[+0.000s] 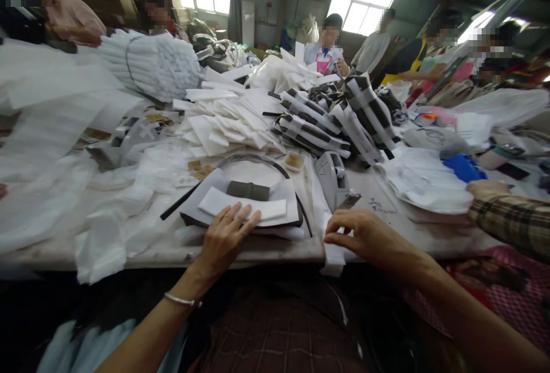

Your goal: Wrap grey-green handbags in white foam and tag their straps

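My left hand (pixel 232 228) lies with fingers spread on a white foam strip (pixel 244 207). That strip rests on a white foam sheet (pixel 281 189) over a dark flat piece whose edges show. Behind the strip, a folded grey-green piece (pixel 248 190) sits on the sheet, and a dark curved strap (pixel 262 159) arches at the back. My right hand (pixel 358 231) is bent in a pinch beside a white strip (pixel 334 261) hanging over the table edge; what its fingertips hold is too small to make out. Just beyond stands a grey tape dispenser (pixel 330 181).
White foam pieces (pixel 227 121) are heaped behind, beside stacked dark bundles with white wrapping (pixel 313 124). A bound roll bundle (pixel 150 63) lies back left. At right, a co-worker's plaid sleeve (pixel 511 218) reaches in near white sheets (pixel 421 178). Several people stand around the table.
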Tool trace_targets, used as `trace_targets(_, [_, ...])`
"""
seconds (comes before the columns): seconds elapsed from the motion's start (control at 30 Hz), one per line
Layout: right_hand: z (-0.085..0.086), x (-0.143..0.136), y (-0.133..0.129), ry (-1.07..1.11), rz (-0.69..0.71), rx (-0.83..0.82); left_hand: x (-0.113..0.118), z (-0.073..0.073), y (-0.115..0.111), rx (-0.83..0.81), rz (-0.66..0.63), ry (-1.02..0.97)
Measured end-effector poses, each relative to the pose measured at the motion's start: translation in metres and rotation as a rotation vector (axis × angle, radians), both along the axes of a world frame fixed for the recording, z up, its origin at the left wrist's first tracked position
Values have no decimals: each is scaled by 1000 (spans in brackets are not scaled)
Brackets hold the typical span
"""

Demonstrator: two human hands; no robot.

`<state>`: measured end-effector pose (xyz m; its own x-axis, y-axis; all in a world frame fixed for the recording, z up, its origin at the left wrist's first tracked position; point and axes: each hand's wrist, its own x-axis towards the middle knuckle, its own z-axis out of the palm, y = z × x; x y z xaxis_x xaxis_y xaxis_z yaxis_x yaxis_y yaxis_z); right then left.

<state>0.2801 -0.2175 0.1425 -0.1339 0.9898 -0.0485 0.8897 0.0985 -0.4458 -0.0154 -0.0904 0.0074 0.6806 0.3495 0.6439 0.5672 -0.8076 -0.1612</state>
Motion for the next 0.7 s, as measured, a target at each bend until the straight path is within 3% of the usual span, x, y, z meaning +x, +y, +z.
trace_targets(0.13, [-40,33,22,-170,-266,85,0,-1,0,9,1,-14])
trace_targets(0.27, [-91,40,30,-107,-231,157,1,-2,1,14,-11,-29])
trace_targets(0.37, [-112,35,33,-128,-208,244,0,-2,1,15,-12,-31])
trace_targets(0.43, [-110,36,36,-88,-215,283,0,-2,0,16,-12,-33])
trace_targets(0.5, [-97,40,39,-20,-233,346,0,-2,0,16,-13,-37])
trace_targets(0.6, [-61,44,35,97,-242,412,0,-2,-1,9,-20,-41])
trace_targets(0.7, [-20,29,17,143,-171,232,1,-2,-1,5,-15,-49])
